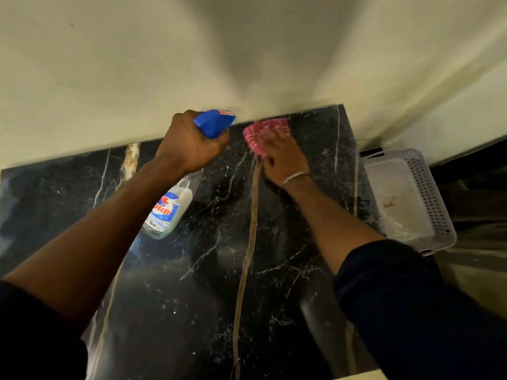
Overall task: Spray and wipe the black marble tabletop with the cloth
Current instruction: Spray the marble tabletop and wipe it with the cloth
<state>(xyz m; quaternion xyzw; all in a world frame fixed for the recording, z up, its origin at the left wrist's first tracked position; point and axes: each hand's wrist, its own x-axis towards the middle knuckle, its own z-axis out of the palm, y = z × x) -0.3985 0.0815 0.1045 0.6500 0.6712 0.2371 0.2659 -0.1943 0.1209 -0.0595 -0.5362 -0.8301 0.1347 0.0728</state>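
Here a seemingly ribbed pink cloth [264,134] presses glossy veined black marble tabletop [192,283].

Two hands are showing over one black marble tabletop [170,283]: the left hand [192,145] is gripping one spray bottle [171,209] with one blue trigger head, and the right hand [285,157] is pressing down on one pink cloth [264,131]. One thin metal bangle [295,178] is sitting on the right wrist, and two dark sleeves are showing, one on each arm. One white perforated plastic basket [428,187] is standing just beside the tabletop's right edge, and one pale wall [247,50] is running behind it all.
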